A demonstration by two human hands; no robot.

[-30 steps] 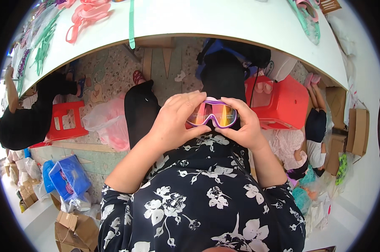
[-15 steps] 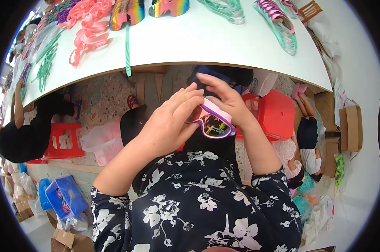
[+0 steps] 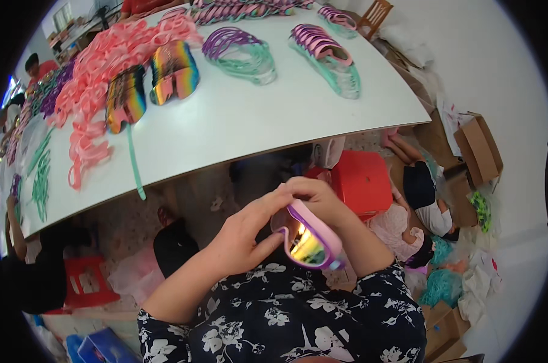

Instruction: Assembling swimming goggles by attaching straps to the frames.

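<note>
Below white table, glossy curved goggles.

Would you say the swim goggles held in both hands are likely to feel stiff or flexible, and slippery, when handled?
The goggles probably flex somewhat: the pink-and-purple frame looks like soft moulded rubber. The mirrored lens looks glossy, so likely slippery and easy to smudge. They seem light, since the left hand and right hand hold them with fingertips alone.
</note>
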